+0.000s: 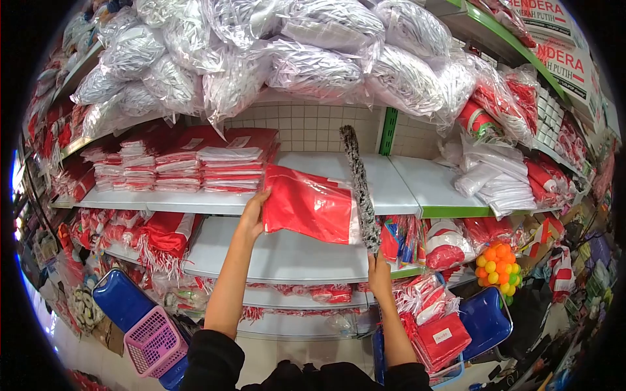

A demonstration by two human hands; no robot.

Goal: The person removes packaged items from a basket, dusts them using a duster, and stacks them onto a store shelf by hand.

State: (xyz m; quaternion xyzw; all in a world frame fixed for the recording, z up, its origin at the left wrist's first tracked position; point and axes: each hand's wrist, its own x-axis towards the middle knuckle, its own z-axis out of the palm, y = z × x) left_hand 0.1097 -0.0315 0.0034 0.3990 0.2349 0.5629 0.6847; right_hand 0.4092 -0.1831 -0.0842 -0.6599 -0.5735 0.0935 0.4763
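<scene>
My left hand point(256, 212) is closed on the left edge of a red and white flag in a clear plastic bag point(310, 203), held up in front of the shelves. In my right hand point(379, 266) is the lower end of a fluffy grey duster point(358, 186), which stands nearly upright. The duster passes right beside the white end of the packed flag; I cannot tell whether they touch. Behind them lies a grey-white shelf point(306, 161). Stacks of similar packed red and white flags point(177, 166) sit on that shelf to the left.
Clear bags of white strips point(319, 68) fill the shelf above. White plastic packs point(489, 173) lie at the right. Below stand a pink basket point(153, 339) on a blue chair, a second blue chair point(486, 322), and a crate of red packs point(443, 342). Orange and yellow balls point(499, 264) hang at right.
</scene>
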